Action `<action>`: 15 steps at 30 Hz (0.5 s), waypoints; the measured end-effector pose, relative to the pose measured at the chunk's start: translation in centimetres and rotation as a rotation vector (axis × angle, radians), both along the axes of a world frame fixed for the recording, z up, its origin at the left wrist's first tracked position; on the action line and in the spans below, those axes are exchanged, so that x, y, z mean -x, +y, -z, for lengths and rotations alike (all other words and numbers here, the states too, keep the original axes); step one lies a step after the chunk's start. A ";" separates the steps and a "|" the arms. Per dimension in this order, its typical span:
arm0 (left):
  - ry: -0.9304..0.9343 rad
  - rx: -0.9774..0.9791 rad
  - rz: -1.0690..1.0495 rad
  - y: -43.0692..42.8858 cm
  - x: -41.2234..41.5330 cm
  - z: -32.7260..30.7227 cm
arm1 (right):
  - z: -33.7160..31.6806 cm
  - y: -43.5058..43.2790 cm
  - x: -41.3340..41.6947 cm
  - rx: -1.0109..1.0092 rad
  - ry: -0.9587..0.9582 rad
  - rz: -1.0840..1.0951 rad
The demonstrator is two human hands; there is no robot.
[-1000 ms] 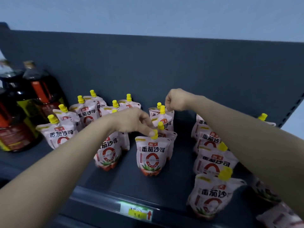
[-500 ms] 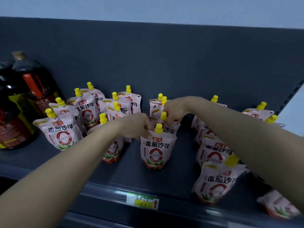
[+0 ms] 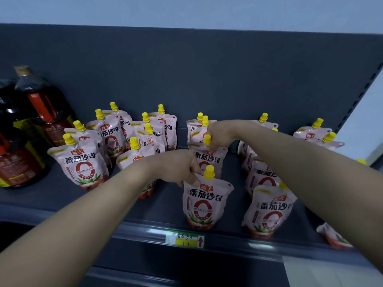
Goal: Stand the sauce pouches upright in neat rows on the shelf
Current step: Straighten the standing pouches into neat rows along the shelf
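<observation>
Several pink sauce pouches with yellow caps stand in rows on the dark shelf (image 3: 161,206). My left hand (image 3: 182,168) pinches the top left corner of the front pouch (image 3: 204,201), which stands upright near the shelf's front edge. My right hand (image 3: 219,134) grips the top of the second pouch (image 3: 207,158) just behind it, next to its yellow cap. More pouches stand at the left (image 3: 83,162) and at the right (image 3: 267,210). My arms hide parts of some pouches.
Two large dark bottles (image 3: 27,129) stand at the shelf's left end. A price tag (image 3: 184,238) sits on the front rail. One pouch (image 3: 333,237) lies at the far right front. The dark back panel (image 3: 207,75) rises behind the rows.
The front pouch has come forward toward the shelf edge with my left hand on it. My right hand has come down from the back pouches onto the second pouch.
</observation>
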State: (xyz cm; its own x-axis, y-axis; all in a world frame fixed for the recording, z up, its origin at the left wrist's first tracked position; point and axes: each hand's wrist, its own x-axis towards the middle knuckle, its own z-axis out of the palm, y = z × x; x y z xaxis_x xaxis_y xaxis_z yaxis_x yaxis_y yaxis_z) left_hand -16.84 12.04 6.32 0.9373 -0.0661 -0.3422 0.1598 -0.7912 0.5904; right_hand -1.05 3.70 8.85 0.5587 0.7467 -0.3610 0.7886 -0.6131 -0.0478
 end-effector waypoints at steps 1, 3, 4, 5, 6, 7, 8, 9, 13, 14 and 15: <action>-0.008 0.000 -0.005 0.0 0.1 0.1 | -0.1 -0.1 0.1 0.008 -0.001 0.013; -0.026 -0.021 -0.007 0.1 0.1 0.1 | -0.2 -0.2 0.5 0.007 -0.007 0.033; -0.034 -0.036 -0.001 0.0 0.1 0.0 | -0.2 -0.2 0.6 0.002 -0.008 0.040; -0.038 -0.049 0.010 0.0 0.2 0.0 | -0.1 -0.3 0.7 -0.001 -0.011 0.045; -0.036 -0.062 0.021 0.0 0.2 -0.1 | -0.1 -0.3 0.9 -0.003 -0.015 0.048; -0.026 -0.074 0.033 0.1 0.3 -0.3 | -0.1 -0.3 1.0 -0.006 -0.016 0.055; -0.012 -0.081 0.047 0.2 0.4 -0.5 | 0.0 -0.2 1.1 -0.008 -0.014 0.061; 0.007 -0.076 0.060 0.3 0.5 -0.8 | -0.1 -0.2 1.1 -0.001 -0.005 0.070; -0.019 0.044 0.009 1.3 0.8 -2.5 | -2.0 -0.6 1.1 0.053 0.158 0.098; -0.080 0.058 -0.050 1.7 0.5 -2.8 | -2.8 -0.8 0.8 0.035 0.209 0.118; -0.156 0.061 -0.121 2.1 0.2 -3.0 | -3.7 -0.9 0.5 -0.003 0.230 0.140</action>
